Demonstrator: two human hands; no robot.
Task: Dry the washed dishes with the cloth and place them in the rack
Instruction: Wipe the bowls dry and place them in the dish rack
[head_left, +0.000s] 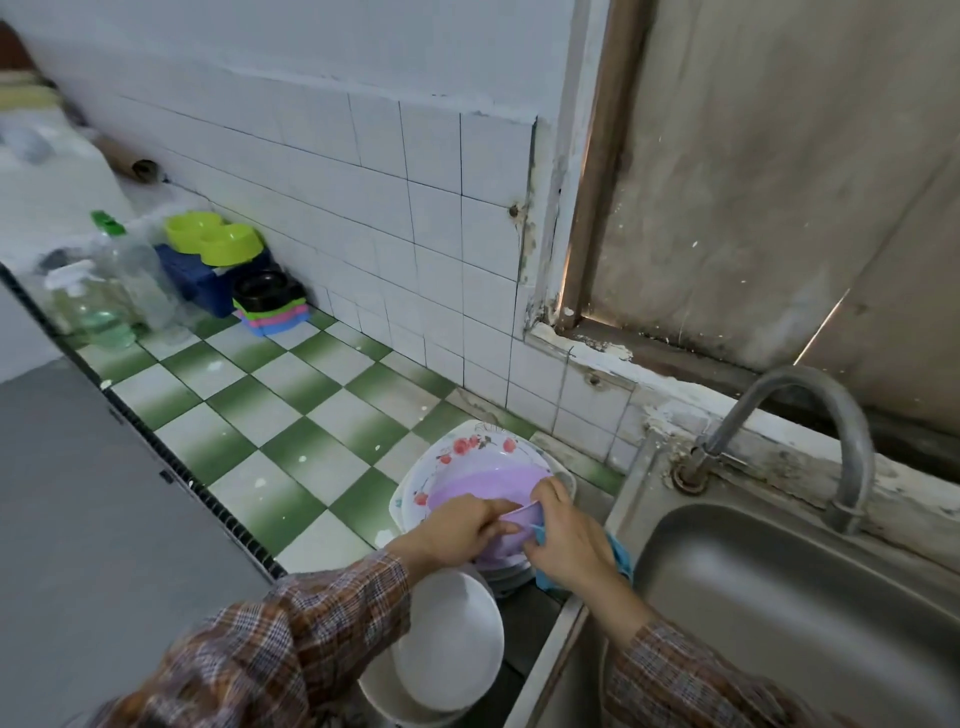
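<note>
My left hand (462, 530) and my right hand (563, 532) both grip a small lilac bowl (511, 535) between them. The right hand also holds a blue cloth (621, 558), mostly hidden under the palm. Behind the bowl a lilac plate (483, 486) leans on a white plate with red flowers (467, 449), standing among upright dishes. The rack beneath them is hidden. Two white bowls (449, 642) stand tilted in front, near my left sleeve.
A steel sink (779, 597) with a curved tap (810, 415) lies to the right. The green-and-white tiled counter (291, 426) stretches left; at its far end stand clear bottles (114, 280), lime green bowls (215, 236) on a blue box, and a black bowl.
</note>
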